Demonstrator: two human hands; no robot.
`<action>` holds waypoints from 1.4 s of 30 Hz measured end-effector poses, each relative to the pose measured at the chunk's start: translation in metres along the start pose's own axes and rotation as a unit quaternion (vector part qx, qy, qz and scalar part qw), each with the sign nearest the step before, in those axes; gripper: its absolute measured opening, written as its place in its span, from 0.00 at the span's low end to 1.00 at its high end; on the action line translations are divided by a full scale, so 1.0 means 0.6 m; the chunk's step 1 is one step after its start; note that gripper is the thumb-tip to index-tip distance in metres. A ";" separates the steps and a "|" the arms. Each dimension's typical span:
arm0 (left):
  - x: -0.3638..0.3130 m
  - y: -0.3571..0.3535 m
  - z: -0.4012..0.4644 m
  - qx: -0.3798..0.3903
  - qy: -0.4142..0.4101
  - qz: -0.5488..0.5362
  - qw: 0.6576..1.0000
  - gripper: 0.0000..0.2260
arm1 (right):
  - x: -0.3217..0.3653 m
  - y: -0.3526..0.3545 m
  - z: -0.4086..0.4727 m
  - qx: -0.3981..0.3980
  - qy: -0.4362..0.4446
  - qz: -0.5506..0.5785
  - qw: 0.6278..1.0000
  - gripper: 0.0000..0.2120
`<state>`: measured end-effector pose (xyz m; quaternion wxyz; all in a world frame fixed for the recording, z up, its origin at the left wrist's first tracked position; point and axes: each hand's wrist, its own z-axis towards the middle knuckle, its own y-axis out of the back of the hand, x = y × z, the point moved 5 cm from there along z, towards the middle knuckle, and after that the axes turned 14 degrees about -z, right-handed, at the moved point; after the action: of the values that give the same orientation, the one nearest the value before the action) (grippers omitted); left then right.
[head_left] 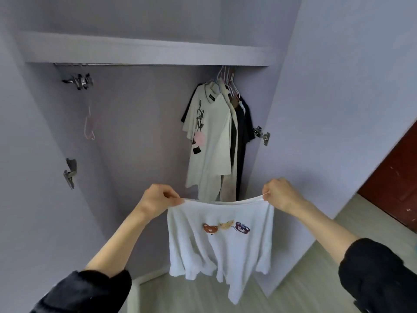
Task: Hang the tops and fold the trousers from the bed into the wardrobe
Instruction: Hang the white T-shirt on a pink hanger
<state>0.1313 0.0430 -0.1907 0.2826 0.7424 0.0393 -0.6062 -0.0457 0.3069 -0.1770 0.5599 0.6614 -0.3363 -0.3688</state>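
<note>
A white T-shirt (216, 247) with three small bear faces printed on it hangs spread in front of the open wardrobe. My left hand (158, 198) pinches its top edge at the left, and my right hand (281, 194) pinches the top edge at the right, stretching it between them. Under the wardrobe shelf runs a metal rail (135, 64). Several tops hang at the rail's right end, a cream printed T-shirt (211, 143) in front and dark ones behind. One empty pink hanger (89, 125) hangs at the left.
The wardrobe's lilac doors stand open, left door (29, 177) and right door (338, 109), with metal hinges on both sides. A white shelf (144, 49) spans the top. Metal clip hangers (79, 81) hang at the rail's left. Wood floor lies below; a dark red door (397, 177) is at right.
</note>
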 end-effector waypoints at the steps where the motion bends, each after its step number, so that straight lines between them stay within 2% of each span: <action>1: 0.003 0.005 0.030 -0.005 -0.001 0.002 1.000 0.06 | 0.010 0.007 0.036 -0.019 -0.004 0.000 1.000 0.12; 5: 0.014 0.029 0.114 -0.035 0.006 0.011 0.999 0.08 | 0.048 0.027 0.131 -0.091 -0.024 0.041 0.995 0.10; 8: 0.029 0.058 0.173 -0.027 0.036 0.021 0.999 0.07 | 0.067 0.040 0.198 -0.098 -0.056 0.171 0.979 0.09; 10: 0.041 0.066 0.203 0.016 0.070 0.052 0.996 0.18 | 0.079 0.051 0.227 -0.103 -0.081 0.257 0.957 0.08; 12: 0.054 0.076 0.237 0.044 0.095 0.096 0.990 0.22 | 0.097 0.070 0.269 -0.133 -0.075 0.260 0.954 0.06; 16: 0.074 0.082 0.264 0.085 0.135 0.135 0.978 0.10 | 0.133 0.086 0.322 -0.184 0.014 0.213 0.960 0.05; 18: 0.084 0.093 0.286 0.065 0.143 0.117 0.981 0.01 | 0.151 0.084 0.358 -0.162 0.044 0.236 0.957 0.04; 20: 0.094 0.106 0.298 0.045 0.165 0.077 0.982 0.07 | 0.170 0.085 0.387 -0.132 0.074 0.256 0.955 0.04; 23: 0.091 0.129 0.308 -0.004 0.171 -0.028 0.985 0.06 | 0.194 0.086 0.438 -0.090 0.119 0.265 0.953 0.04; 26: 0.085 0.156 0.323 -0.082 0.171 -0.108 0.976 0.13 | 0.219 0.097 0.489 -0.062 0.168 0.267 0.947 0.06; 28: 0.073 0.174 0.335 -0.149 0.158 -0.115 0.969 0.06 | 0.239 0.110 0.513 -0.054 0.204 0.265 0.941 0.08; 31: 0.062 0.204 0.352 -0.253 0.164 -0.088 0.949 0.10 | 0.274 0.123 0.551 -0.011 0.269 0.226 0.936 0.01; 32: 0.060 0.210 0.354 -0.268 0.165 -0.067 0.947 0.11 | 0.283 0.122 0.562 0.005 0.284 0.203 0.937 0.03; 35: 0.069 0.229 0.345 -0.262 0.195 -0.006 0.945 0.13 | 0.311 0.120 0.590 -0.004 0.298 0.165 0.940 0.10; 37: 0.081 0.240 0.331 -0.240 0.228 0.072 0.941 0.07 | 0.332 0.127 0.599 -0.031 0.302 0.166 0.938 0.11; 39: 0.094 0.258 0.313 -0.246 0.259 0.151 0.922 0.03 | 0.363 0.141 0.599 -0.048 0.315 0.179 0.931 0.12; 42: 0.075 0.284 0.279 -0.317 0.269 0.218 0.883 0.07 | 0.401 0.166 0.601 -0.045 0.334 0.194 0.921 0.12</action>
<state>0.0642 -0.1907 -0.1863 0.6065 0.7376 0.1414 -0.2610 -0.2399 -0.0919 -0.1416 0.7294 0.6421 -0.2345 -0.0258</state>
